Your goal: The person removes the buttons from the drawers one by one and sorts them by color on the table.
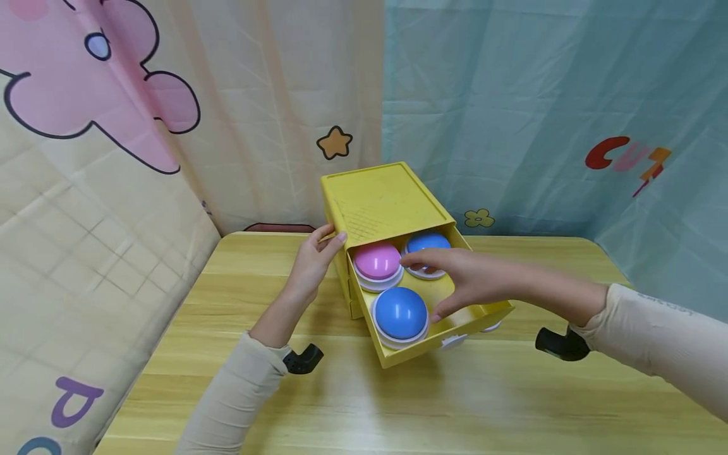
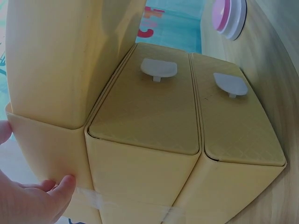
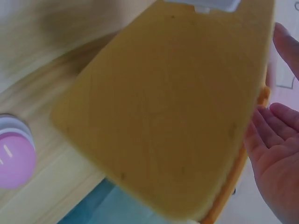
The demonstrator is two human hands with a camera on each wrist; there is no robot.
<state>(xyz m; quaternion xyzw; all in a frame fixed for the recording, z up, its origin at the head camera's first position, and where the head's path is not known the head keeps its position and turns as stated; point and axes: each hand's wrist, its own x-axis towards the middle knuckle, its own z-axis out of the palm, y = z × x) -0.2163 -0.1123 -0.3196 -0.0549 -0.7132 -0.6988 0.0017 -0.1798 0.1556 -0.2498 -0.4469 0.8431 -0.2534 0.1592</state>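
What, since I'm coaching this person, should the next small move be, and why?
I'd probably lower the right hand around the nearer glossy blue dome with a white base: the hand hovers spread over the open yellow plastic drawer, beside that dome, while the left hand rests against the yellow plastic cabinet, which may help steady it.

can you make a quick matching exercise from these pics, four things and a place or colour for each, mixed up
1 left hand
2 right hand
3 star
4 dome nearest the front of the drawer

A blue
B printed on the backdrop
C over the open drawer
D touching the yellow cabinet

Pairs: 1-D, 2-C, 3-B, 4-A
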